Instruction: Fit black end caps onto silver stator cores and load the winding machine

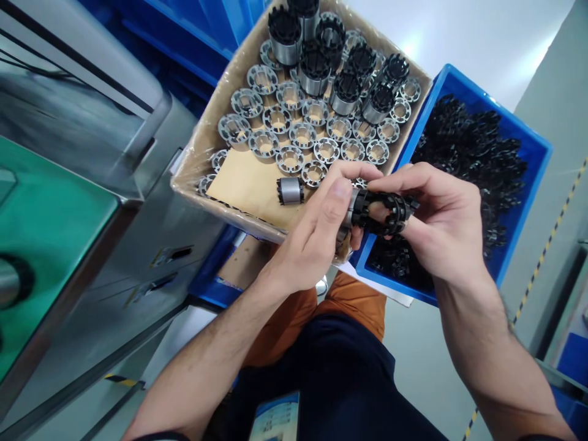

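Where the card lies in the box, beyond and to the left of our left fingers, a lying core rests on its side with black at both ends. Being round, it could roll if our left wrist or knuckles brushed it. Further off, ahead of our fingers, bare cores and capped cores stand close together; a dropped piece could knock into them and chip or tip one.

Our left hand is closed round the steel core, thumb on top, so much of it is hidden. A loose hold there could let it twist under a push from the other side. The black cap sits at its right end, between both sets of fingers; we cannot tell how squarely it meets the steel, or whether it is one piece or two. Pressed askew, its thin prongs could bend or snap.

Our right hand has thumb and forefinger pinched on the cap's far end, the gap no wider than the part. If they slipped, it could fall into the bin just below and be lost among the black parts.
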A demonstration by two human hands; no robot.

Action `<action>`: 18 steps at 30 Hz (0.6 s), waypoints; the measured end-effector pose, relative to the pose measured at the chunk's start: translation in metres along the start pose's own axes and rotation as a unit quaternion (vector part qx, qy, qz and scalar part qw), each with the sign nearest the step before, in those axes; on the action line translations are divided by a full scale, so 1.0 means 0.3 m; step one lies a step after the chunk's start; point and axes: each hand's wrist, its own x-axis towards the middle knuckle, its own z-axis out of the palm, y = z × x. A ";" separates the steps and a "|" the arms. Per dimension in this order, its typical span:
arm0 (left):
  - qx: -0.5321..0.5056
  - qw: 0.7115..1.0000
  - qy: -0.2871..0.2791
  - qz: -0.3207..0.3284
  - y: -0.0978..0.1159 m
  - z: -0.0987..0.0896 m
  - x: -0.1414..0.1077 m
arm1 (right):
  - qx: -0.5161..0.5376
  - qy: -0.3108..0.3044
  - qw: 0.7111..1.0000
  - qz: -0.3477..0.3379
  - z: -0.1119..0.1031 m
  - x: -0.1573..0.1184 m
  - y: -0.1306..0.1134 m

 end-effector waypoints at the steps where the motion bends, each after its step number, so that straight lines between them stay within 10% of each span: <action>1: 0.002 1.000 0.002 0.001 0.001 0.003 0.000 | 0.018 0.003 1.000 0.013 0.006 -0.003 0.005; 12: -0.041 0.994 -0.037 -0.097 0.048 -0.019 0.024 | 0.052 0.006 0.998 0.018 0.023 -0.017 0.042; 18: -0.034 0.997 0.073 -0.014 0.035 0.017 0.051 | 0.103 0.074 0.990 -0.056 0.040 -0.031 0.005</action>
